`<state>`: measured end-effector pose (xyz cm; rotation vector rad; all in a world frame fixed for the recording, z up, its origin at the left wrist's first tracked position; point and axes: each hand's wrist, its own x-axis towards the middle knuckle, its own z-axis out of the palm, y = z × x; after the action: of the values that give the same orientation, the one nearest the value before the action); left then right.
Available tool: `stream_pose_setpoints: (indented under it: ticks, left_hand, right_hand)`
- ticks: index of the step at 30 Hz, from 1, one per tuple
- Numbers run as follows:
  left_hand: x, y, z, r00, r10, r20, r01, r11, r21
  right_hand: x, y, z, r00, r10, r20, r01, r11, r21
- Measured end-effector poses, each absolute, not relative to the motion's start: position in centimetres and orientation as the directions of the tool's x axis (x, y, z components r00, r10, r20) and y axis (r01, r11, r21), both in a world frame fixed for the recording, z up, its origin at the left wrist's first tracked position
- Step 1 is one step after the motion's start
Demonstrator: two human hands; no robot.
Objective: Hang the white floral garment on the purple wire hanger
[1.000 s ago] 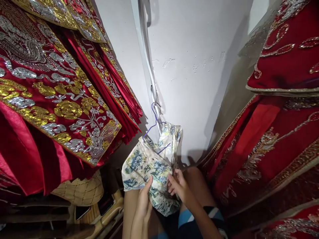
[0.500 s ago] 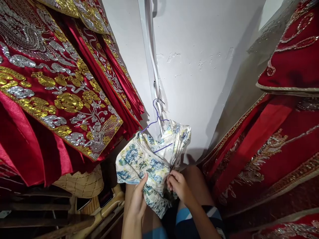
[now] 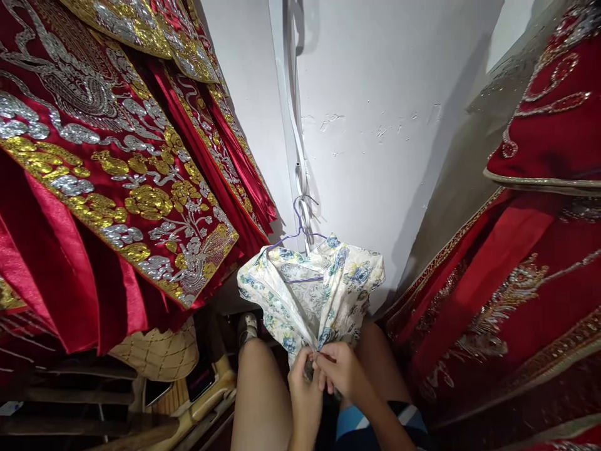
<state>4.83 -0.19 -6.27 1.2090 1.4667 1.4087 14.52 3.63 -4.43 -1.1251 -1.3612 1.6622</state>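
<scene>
1. Above the near knees [image 3: 257, 360], at the centre, the floral shirt [image 3: 350, 279] hangs on a purple hanger [image 3: 299, 234] before the far wall [image 3: 370, 81].
2. Left hand [image 3: 304, 383] and right hand [image 3: 342, 369] pinch its front low down, fingertips close together.
3. To the left, an embroidered red garment [image 3: 150, 200]; to the right, beaded red garments [image 3: 498, 269].

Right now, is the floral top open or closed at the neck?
Open: the floral top parts in a V, showing the purple hanger bar inside.

The left hand [image 3: 304, 385] and right hand [image 3: 345, 374] meet between the knees [image 3: 256, 360], fingertips [image 3: 313, 355] pinched close, both wrists bent inward.
</scene>
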Motion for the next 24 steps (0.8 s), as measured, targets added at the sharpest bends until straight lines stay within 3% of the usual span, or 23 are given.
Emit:
stream_pose_setpoints:
  ticks: [3, 6, 9, 13, 16, 20, 22, 24]
  left_hand:
    - [4.7, 0.6, -6.9, -0.246, 0.949, 0.198, 0.26, -0.132, 0.956]
    - [3.9, 1.5, -8.0, -0.216, 0.917, 0.336, 0.426, -0.221, 0.877]
    - [3.4, 2.3, -8.8, -0.162, 0.894, 0.417, 0.554, -0.268, 0.788]
    - [3.4, 2.3, -9.1, -0.067, 0.895, 0.44, 0.664, -0.289, 0.689]
    - [3.6, 1.8, -8.5, 0.001, 0.927, 0.376, 0.672, -0.279, 0.686]
    - [3.1, 2.9, -3.9, -0.011, 0.919, 0.393, 0.582, -0.314, 0.75]
    - [2.5, 4.5, 0.5, -0.075, 0.877, 0.475, 0.504, -0.378, 0.777]
    - [1.9, 6.3, 5.4, -0.15, 0.779, 0.608, 0.517, -0.462, 0.72]
  right_hand:
    - [14.9, 4.9, -2.3, -0.331, 0.929, -0.166, 0.003, -0.175, -0.985]
    - [15.3, 7.3, 1.9, -0.281, 0.959, -0.033, -0.003, -0.035, -0.999]
    - [15.3, 10.4, 6.8, -0.218, 0.975, 0.035, -0.106, 0.012, -0.994]
    - [14.9, 13.1, 11.0, -0.162, 0.983, 0.084, -0.223, 0.047, -0.974]
    - [15.0, 12.9, 11.4, -0.116, 0.986, 0.119, -0.283, 0.082, -0.956]
    - [15.4, 11.5, 10.6, -0.148, 0.982, 0.121, -0.255, 0.08, -0.964]
    - [15.4, 11.1, 10.8, -0.158, 0.978, 0.135, -0.226, 0.097, -0.969]
    - [15.3, 10.9, 11.4, -0.176, 0.97, 0.166, -0.193, 0.131, -0.972]
